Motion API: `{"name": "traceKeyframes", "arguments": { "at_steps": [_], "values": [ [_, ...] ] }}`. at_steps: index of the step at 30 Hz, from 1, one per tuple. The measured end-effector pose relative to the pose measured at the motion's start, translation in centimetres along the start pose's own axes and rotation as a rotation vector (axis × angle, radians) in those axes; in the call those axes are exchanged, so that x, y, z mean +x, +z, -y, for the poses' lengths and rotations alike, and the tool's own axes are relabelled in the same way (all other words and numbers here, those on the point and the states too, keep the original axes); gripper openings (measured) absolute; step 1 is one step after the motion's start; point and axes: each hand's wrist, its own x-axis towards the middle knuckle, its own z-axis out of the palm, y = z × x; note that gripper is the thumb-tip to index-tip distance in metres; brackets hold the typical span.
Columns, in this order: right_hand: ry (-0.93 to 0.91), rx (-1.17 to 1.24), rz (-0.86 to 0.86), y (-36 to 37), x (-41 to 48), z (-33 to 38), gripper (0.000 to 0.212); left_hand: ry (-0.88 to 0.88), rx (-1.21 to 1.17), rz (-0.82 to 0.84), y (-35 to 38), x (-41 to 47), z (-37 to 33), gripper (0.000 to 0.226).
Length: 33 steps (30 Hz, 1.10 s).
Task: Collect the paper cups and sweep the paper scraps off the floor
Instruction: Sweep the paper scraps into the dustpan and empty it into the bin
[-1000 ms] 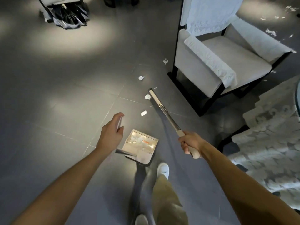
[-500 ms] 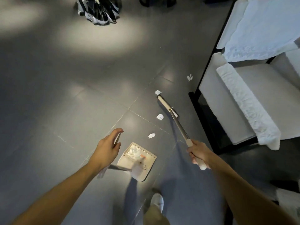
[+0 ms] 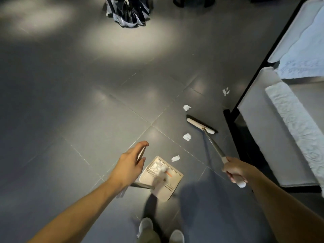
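Scraps of torn white paper (image 3: 186, 137) lay strung out on the grey glossy floor tiles (image 3: 87, 120), between the broom and the pan. Broom (image 3: 213, 142): thin metal shaft, and a long cream head (image 3: 200, 126) with a dark bristle edge. The head's long axis ran from upper left to lower right, roughly square to the line of scraps.

One crumpled scrap sat on the near side of the head. A flatter one (image 3: 175, 158) lay just beside the open lip of the beige plastic dustpan (image 3: 172, 187), which already held a small white heap. Another scrap (image 3: 186, 107) lay just beyond the head, and a ragged one (image 3: 225, 91) farther off, near the black frame of the pale upholstered armchair (image 3: 263, 137).

Right hand (image 3: 235, 171) was nearer the scraps, fingers wrapped tight round the pale grip at the shaft's top. Left hand (image 3: 129, 165) held the dustpan's upright pale handle, fingers loosely curled about it, thumb on the near side.

Judgement: a pull of the head toward the pan should carry the two near scraps in. The far two call for a reach past them first. Light paper may skitter sideways.

No paper cups in view. Folded dark umbrella (image 3: 129, 13) stood well apart at the top.
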Motion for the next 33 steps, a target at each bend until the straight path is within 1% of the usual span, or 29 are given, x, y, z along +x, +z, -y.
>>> {"name": "traceKeyframes", "arguments": {
  "at_steps": [2, 5, 7, 10, 12, 14, 15, 16, 18, 19, 22, 24, 28, 33],
  "values": [
    [0.043, -0.028, 0.023, 1.0, -0.3, -0.4, 0.017, 0.005, -0.009, 0.005, 0.1, 0.1, 0.0, 0.041],
    [0.158, 0.002, 0.067, 2.5, -2.0, -0.6, 0.007, 0.003, -0.02, 0.016, 0.0, 0.2, -0.1, 0.042],
    [0.198, 0.006, 0.094, 3.3, -3.6, -0.6, 0.011, 0.004, -0.03, 0.011, -0.3, 0.7, 0.0, 0.042],
    [0.221, 0.017, 0.156, 4.7, -6.4, -0.5, 0.009, -0.003, -0.049, 0.016, -0.8, 0.9, 0.1, 0.043],
    [0.248, -0.003, 0.19, 5.6, -8.3, -0.8, 0.012, -0.008, -0.068, 0.026, -0.9, 1.0, 0.0, 0.043],
    [0.266, -0.037, 0.251, 6.5, -10.5, -0.6, 0.011, -0.01, -0.099, 0.015, -1.2, 1.3, -0.2, 0.043],
    [0.265, -0.052, 0.282, 6.9, -11.7, -0.3, 0.014, -0.004, -0.114, 0.003, -1.3, 1.6, -0.4, 0.043],
    [0.262, -0.044, 0.305, 7.2, -12.6, 0.0, 0.025, 0.001, -0.123, -0.006, -1.5, 1.8, -0.6, 0.042],
    [0.27, 0.058, 0.339, 7.5, -14.5, 0.6, 0.05, 0.001, -0.131, -0.004, -1.8, 2.3, -0.8, 0.042],
    [0.265, 0.101, 0.349, 7.4, -15.3, 1.0, 0.056, 0.001, -0.134, 0.008, -1.9, 2.4, -0.8, 0.042],
    [0.239, 0.176, 0.348, 6.7, -17.3, 1.8, 0.056, 0.046, -0.117, 0.048, -2.4, 2.4, -0.4, 0.042],
    [0.179, 0.19, 0.345, 6.9, -18.4, 2.3, 0.052, 0.069, -0.109, 0.059, -2.9, 2.6, 0.1, 0.043],
    [0.03, 0.12, 0.25, 7.3, -18.9, 3.7, 0.045, 0.089, -0.1, 0.07, -4.2, 4.3, 0.8, 0.042],
    [-0.071, 0.213, 0.174, 4.5, -16.4, 6.3, 0.033, 0.118, -0.075, 0.026, -5.4, 7.9, 0.4, 0.042]
  ]
}}
